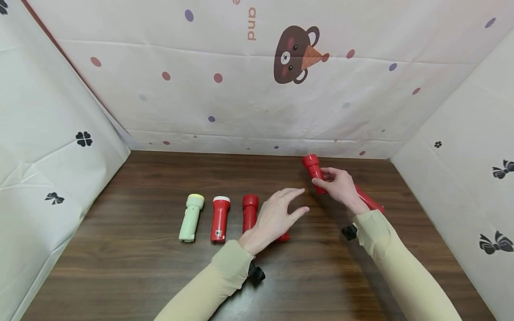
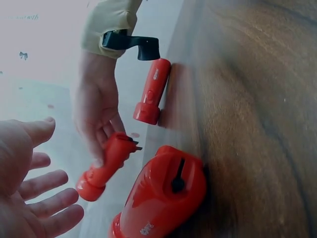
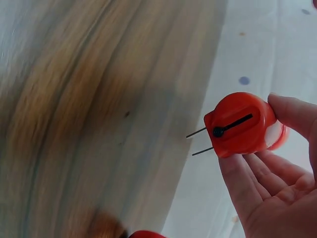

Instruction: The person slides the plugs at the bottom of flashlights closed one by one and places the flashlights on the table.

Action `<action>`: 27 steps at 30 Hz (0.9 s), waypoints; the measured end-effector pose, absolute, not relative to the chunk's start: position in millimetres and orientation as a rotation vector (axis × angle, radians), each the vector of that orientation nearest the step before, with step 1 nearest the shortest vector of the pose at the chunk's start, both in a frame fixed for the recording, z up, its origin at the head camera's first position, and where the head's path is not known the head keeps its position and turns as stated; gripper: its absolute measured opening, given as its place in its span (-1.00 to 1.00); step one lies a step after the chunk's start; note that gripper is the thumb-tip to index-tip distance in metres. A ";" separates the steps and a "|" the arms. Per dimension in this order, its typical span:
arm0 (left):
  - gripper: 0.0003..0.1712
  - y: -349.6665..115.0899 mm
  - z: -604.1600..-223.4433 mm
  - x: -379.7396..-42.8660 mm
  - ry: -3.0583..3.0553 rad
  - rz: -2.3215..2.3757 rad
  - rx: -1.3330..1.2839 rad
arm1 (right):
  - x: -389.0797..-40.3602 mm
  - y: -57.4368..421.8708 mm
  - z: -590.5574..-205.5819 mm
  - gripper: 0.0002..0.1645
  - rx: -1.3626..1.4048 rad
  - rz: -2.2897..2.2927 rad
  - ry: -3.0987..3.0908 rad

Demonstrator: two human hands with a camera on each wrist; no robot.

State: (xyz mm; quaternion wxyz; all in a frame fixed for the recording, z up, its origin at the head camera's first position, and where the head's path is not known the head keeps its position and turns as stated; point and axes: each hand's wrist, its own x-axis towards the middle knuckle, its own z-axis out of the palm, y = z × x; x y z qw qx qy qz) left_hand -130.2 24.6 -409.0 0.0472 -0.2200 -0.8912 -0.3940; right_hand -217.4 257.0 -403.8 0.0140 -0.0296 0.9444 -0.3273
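Between thumb and fingers, my right hand (image 1: pixel 341 187) pinches a red flashlight (image 1: pixel 312 167) near the back of the table. Two thin metal prongs (image 3: pixel 200 151) stick out of its tail end, beside a black slider (image 3: pixel 218 132). My left hand (image 1: pixel 275 216) is held out with fingers spread and holds nothing. It hovers over another red flashlight (image 1: pixel 283 237), mostly hidden below it in the head view; the left wrist view shows a red flashlight (image 2: pixel 163 198) close by. Just left of that hand lies one more red flashlight (image 1: pixel 250 207), its lower end partly covered.
A pale green flashlight (image 1: pixel 191 220) and a red one with a white rim (image 1: pixel 219 220) lie side by side at the left. Behind the right wrist lies another red flashlight (image 1: pixel 370 199). White printed sheets (image 1: pixel 241 107) wall in the wooden table (image 1: pixel 132 267).
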 end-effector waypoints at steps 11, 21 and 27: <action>-0.41 30.4 -407.8 -124.7 -2.514 -1.292 -0.702 | -191.1 251.1 -377.1 -0.28 -0.034 -1.407 2.681; -0.43 35.7 -405.9 -122.2 -2.361 -1.285 -0.714 | -168.7 242.9 -359.5 -0.23 0.004 -1.839 2.326; -0.43 36.7 -404.9 -120.4 -2.318 -1.261 -0.738 | -157.6 239.7 -352.6 -0.24 0.002 -1.873 2.316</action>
